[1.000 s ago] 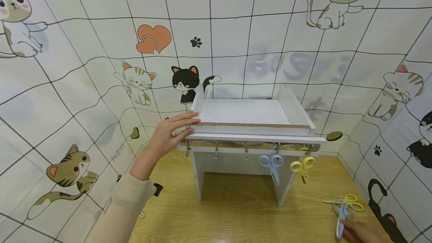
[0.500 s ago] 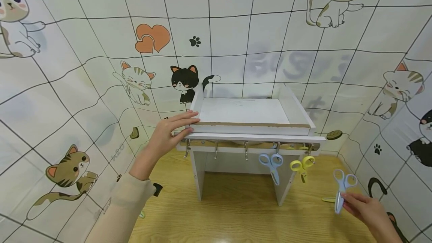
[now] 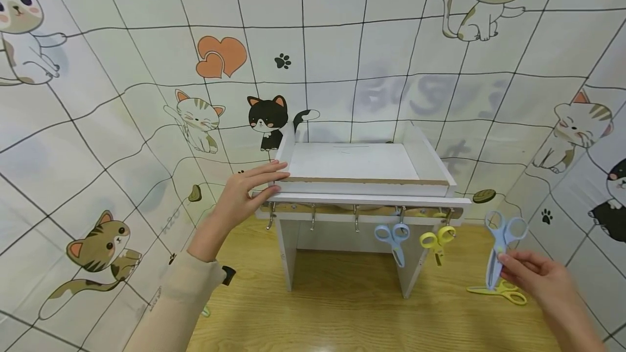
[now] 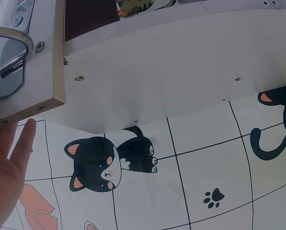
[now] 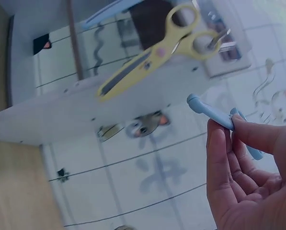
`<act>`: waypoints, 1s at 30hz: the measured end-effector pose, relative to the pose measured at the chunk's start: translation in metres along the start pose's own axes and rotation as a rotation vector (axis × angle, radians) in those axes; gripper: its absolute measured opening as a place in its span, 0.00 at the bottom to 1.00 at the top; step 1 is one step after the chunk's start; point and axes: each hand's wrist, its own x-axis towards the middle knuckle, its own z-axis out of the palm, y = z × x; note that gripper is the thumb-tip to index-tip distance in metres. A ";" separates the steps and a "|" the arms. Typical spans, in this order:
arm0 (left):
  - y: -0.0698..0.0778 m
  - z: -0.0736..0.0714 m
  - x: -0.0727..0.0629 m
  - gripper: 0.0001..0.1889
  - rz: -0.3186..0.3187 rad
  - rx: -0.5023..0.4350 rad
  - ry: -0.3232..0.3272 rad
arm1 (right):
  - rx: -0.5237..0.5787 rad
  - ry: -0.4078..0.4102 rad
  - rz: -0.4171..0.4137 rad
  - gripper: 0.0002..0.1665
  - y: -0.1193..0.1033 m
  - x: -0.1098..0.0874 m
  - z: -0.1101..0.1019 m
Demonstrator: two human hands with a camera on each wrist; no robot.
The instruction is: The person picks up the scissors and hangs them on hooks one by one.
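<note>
My left hand [image 3: 237,197] rests on the front left corner of a small white shelf stand [image 3: 367,188], its fingers extended along the edge; in the left wrist view its fingertips touch the board's edge beside a metal hook [image 4: 11,48]. At the right, my right hand [image 3: 543,281] pinches a pair of light blue scissors [image 3: 499,246] between thumb and fingers, handle loops up and blades down. Another blue pair of scissors [image 3: 394,239] and a yellow pair of scissors [image 3: 437,240] hang from hooks on the stand's front rail.
More yellow scissors [image 3: 508,291] lie on the wooden tabletop [image 3: 342,322], beneath the held pair in the head view. Left of the hanging scissors, several hooks, including a bare hook [image 3: 313,219], line the rail. A cat-print sheet [image 3: 332,53] encloses the back and sides.
My right hand has lifted the blue scissors off the yellow pair on the table and raised them up to about the height of the hanging scissors. The left hand stays put.
</note>
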 end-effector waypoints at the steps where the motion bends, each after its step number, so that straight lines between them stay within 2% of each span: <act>1: 0.000 0.000 0.000 0.19 -0.002 0.001 0.000 | -0.020 0.009 -0.019 0.09 -0.004 -0.003 0.003; 5: 0.000 0.000 0.000 0.19 -0.007 -0.004 0.000 | -0.079 0.017 -0.112 0.07 -0.020 -0.015 0.014; 10: 0.000 0.000 0.000 0.19 0.002 0.002 0.002 | -0.192 0.006 -0.126 0.01 -0.039 -0.030 0.033; 13: 0.000 0.001 0.000 0.19 -0.004 -0.001 -0.005 | -0.191 -0.044 -0.133 0.02 -0.045 -0.036 0.047; 17: -0.001 0.000 0.000 0.19 -0.017 -0.012 -0.013 | -0.194 -0.120 -0.196 0.01 -0.046 -0.039 0.072; 23: -0.002 0.000 0.000 0.19 -0.006 -0.012 -0.009 | -0.139 -0.290 -0.439 0.09 -0.034 -0.038 0.117; 25: -0.003 0.000 0.000 0.19 0.000 -0.013 -0.008 | -0.155 -0.341 -0.500 0.08 -0.031 -0.038 0.132; 30: -0.002 0.001 -0.001 0.19 -0.005 -0.012 -0.010 | -0.259 -0.411 -0.510 0.03 -0.028 -0.041 0.163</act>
